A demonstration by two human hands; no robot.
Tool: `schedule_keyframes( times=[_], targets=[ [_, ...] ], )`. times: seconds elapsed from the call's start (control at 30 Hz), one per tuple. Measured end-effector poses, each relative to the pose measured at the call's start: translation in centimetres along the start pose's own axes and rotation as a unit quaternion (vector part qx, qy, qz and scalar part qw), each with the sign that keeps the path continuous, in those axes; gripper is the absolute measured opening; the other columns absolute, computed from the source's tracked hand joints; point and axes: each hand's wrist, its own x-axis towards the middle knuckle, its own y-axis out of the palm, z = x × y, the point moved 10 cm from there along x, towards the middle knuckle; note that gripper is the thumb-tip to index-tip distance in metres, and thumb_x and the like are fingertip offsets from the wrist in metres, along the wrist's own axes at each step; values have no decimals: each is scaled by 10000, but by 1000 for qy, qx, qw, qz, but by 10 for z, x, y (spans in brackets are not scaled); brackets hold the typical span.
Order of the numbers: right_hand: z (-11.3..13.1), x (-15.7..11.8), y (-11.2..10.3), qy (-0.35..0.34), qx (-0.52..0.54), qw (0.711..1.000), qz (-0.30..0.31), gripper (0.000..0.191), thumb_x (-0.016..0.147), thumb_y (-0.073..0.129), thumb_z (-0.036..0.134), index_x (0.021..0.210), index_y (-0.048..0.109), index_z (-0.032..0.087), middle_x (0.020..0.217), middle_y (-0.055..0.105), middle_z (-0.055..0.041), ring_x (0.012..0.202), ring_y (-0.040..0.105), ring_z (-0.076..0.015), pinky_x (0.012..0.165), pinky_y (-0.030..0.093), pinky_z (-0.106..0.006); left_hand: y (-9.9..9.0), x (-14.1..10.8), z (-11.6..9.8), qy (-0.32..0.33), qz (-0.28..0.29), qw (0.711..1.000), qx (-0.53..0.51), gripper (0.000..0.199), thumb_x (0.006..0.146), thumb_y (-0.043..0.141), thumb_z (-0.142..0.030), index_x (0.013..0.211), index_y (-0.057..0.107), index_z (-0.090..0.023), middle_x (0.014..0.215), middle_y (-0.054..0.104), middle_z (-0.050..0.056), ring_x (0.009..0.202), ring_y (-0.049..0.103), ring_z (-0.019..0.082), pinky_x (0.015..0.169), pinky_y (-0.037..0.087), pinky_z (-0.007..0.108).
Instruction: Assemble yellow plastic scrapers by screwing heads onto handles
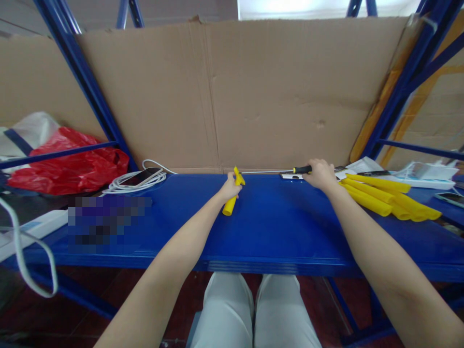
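Note:
My left hand (229, 187) is closed around a yellow plastic tube (229, 207) with a flared top, tilted over the middle of the blue table. My right hand (321, 173) grips the black and yellow handle of a long screwdriver (300, 170). The thin shaft points left, its tip close to the top of the yellow tube; whether they touch I cannot tell. Right beside my right forearm lies a pile of several yellow tubes (395, 195). A small white and black flat piece (292, 177) rests under the screwdriver handle.
A cardboard sheet (282, 96) stands behind the blue table (275, 232), between blue metal posts. On the left are a coiled white cable (134, 182), a dark phone (145, 175) and a red plastic bag (79, 159). A white power strip (424, 182) and another phone (451, 198) lie right.

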Motion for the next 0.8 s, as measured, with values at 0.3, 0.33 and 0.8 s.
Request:
schedule_keyframes(
  times=[0.3,0.33,0.8],
  targets=[
    [2,0,1,-5,3,1000,-2,293,748,504,287,984,646,188,1031,640,-157,993,506,-335,769,367,-423,2,-2,0,-14,8,1000,-22,497,844,494,-47,1248,254,-210,1116,577,68,435,483,13,415,439,160],
    [2,0,1,-3,3,1000,1,296,749,503,287,988,647,187,1038,639,-158,998,505,-338,772,367,-427,2,-2,0,-15,9,1000,-24,500,843,493,-45,1247,250,-212,1113,578,67,433,480,14,414,439,162],
    [5,-1,-2,3,1,1000,14,295,761,497,278,999,643,184,1059,641,-164,1023,514,-341,785,370,-427,4,1,4,-18,12,999,-35,518,844,494,-49,1253,223,-214,1045,581,47,423,464,23,409,436,172]
  ],
)
